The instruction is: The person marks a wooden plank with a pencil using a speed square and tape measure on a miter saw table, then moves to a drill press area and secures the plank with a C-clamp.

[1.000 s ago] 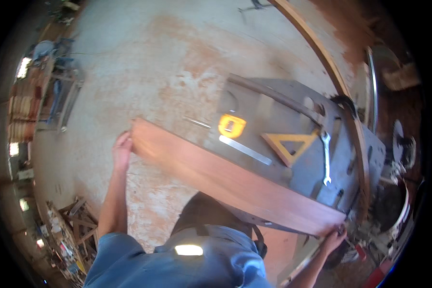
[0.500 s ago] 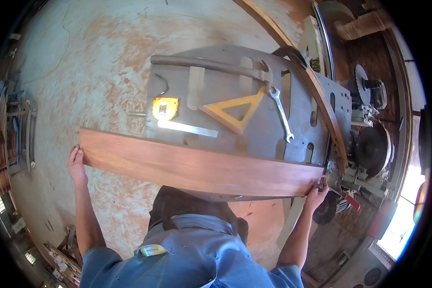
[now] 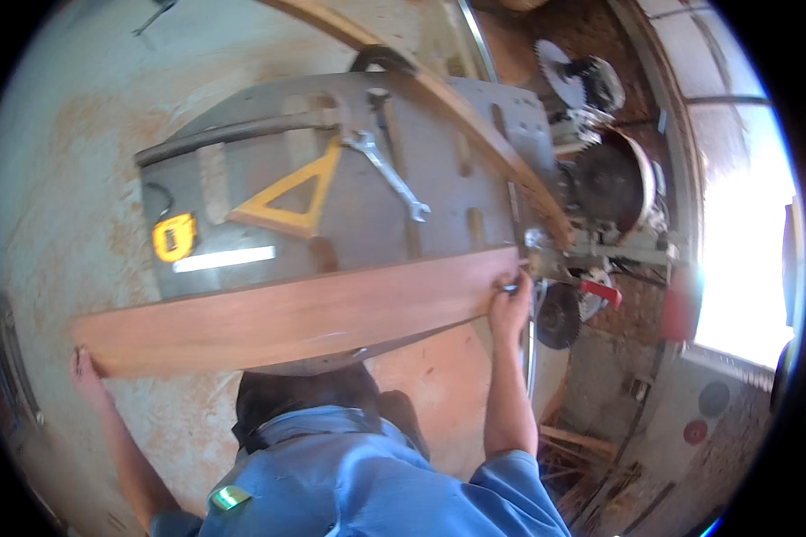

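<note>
A long reddish-brown wooden board (image 3: 295,318) spans the near side of a grey metal machine table (image 3: 430,192). At its left end, my left hand (image 3: 88,374) pinches the near corner, slightly blurred. My right hand (image 3: 509,309) grips the right end, where a small dark, shiny thing shows by the fingers; I cannot make out what it is. Beyond the board lie a yellow tape measure (image 3: 172,238), a pale flat metal strip (image 3: 224,259), a yellow-and-wood triangle square (image 3: 273,213), an open-ended wrench (image 3: 390,179) and a long-handled hammer (image 3: 233,132).
A curved wooden strip (image 3: 475,134) crosses the table's far right part. Circular saw blades stand on machinery to the right, one a dark disc (image 3: 560,315) near my right hand. A red handle (image 3: 602,293) juts out there. Another tool (image 3: 155,18) lies on the floor at far left.
The view has swung right, so the table and tools appear farther left. The board now slants, its left end nearer me and its right end farther away. Both hands still hold it.
</note>
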`<state>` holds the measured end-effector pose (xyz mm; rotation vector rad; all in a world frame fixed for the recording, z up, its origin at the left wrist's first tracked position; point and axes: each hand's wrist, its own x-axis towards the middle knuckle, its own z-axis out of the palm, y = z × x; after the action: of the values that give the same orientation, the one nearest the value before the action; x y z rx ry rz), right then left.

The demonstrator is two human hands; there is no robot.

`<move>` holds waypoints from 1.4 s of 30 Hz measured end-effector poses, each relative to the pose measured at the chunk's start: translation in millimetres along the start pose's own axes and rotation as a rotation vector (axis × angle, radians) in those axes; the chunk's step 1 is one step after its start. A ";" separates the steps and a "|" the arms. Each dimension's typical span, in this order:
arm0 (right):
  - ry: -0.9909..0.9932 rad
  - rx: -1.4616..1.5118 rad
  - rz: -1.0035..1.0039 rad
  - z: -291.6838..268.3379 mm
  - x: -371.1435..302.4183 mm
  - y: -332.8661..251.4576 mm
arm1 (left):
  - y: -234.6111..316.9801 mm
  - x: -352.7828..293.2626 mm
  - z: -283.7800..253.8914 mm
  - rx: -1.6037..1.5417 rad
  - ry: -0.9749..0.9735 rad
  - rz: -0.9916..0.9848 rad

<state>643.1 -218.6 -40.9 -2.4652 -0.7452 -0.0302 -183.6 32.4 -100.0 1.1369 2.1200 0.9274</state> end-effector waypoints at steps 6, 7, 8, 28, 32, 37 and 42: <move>0.011 -0.041 -0.112 -29.1 1.8 27.4 | 15.5 -2.3 1.7 0.169 -0.044 -0.056; 0.072 0.009 -0.089 -29.3 1.4 44.1 | 21.1 -2.5 6.0 0.208 -0.055 -0.029; 0.096 0.057 -0.040 -28.9 1.2 49.4 | 19.6 -0.1 8.1 0.176 -0.066 -0.018; 0.018 0.269 -0.067 -31.9 8.4 24.2 | 12.8 29.6 -20.9 0.156 -0.082 -0.135; -0.048 0.135 -0.050 -33.4 5.9 32.5 | 9.4 38.7 -18.3 0.199 -0.108 -0.064; 0.004 0.052 -0.185 -29.1 5.9 42.3 | 30.1 24.6 -3.2 0.039 -0.231 -0.340; -0.016 0.020 -0.161 -28.1 5.4 33.3 | 9.5 38.0 -6.5 0.267 -0.055 0.011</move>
<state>668.6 -253.5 -33.1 -2.3833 -0.9446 -0.0629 -202.3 66.9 -94.2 1.2884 2.2418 0.6219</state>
